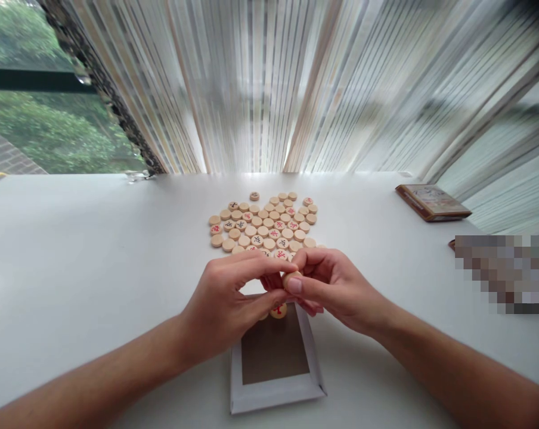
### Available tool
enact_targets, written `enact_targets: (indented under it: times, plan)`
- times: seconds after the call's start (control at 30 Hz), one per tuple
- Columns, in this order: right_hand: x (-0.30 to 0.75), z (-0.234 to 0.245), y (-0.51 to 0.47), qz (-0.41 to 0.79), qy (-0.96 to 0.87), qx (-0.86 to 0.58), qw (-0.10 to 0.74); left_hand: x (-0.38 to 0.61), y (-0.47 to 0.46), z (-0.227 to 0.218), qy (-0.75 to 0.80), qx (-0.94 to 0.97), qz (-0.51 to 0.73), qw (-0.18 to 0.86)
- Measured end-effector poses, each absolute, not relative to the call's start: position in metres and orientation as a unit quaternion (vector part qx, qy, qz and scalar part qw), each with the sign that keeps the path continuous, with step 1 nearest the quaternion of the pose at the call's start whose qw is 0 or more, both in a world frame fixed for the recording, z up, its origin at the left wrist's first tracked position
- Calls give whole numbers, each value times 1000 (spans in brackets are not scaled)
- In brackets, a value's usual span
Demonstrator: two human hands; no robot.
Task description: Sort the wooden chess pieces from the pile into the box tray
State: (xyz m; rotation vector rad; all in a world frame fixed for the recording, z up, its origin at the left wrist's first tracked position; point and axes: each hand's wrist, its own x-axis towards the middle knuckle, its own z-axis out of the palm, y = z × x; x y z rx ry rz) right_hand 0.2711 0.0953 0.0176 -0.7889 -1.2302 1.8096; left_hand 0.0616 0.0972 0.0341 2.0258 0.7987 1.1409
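Above the far end of an open shallow box (276, 390), my two hands meet at a round wooden Chinese chess piece (291, 277). My right hand (341, 286) pinches it between thumb and fingers. The fingertips of my left hand (234, 292) close on the piece from the other side. Inside the box a red-marked Chinese chess piece (278, 310) lies face up, with another partly hidden by my left thumb. Beyond my hands, several more Chinese chess pieces (263, 221) are spread flat on the white table, some showing red or black characters, others plain.
A flat decorated box (434, 201) lies on the white table (117, 256) at the back right. Nearer to me on that side is a blurred-out item (506, 271). Striped curtains (260, 83) hang behind the table, with a window (50, 125) at the left.
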Motion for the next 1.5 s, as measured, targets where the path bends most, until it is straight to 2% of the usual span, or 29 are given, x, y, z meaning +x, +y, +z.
enact_targets:
  times: [0.23,0.73,0.93,1.2,1.5]
  plan:
    - [273,19,94,710,-496,-299,401,61,97,34,299,781,442,326]
    - [274,19,96,694,-514,-286,416,62,99,33,282,748,457,390]
    - [276,24,96,619,-577,-299,441,63,100,31,301,728,461,409]
    - [285,27,101,505,-687,-315,417,58,107,31,284,795,480,241]
    - [296,36,106,429,-770,-331,338,55,107,23,225,849,440,186]
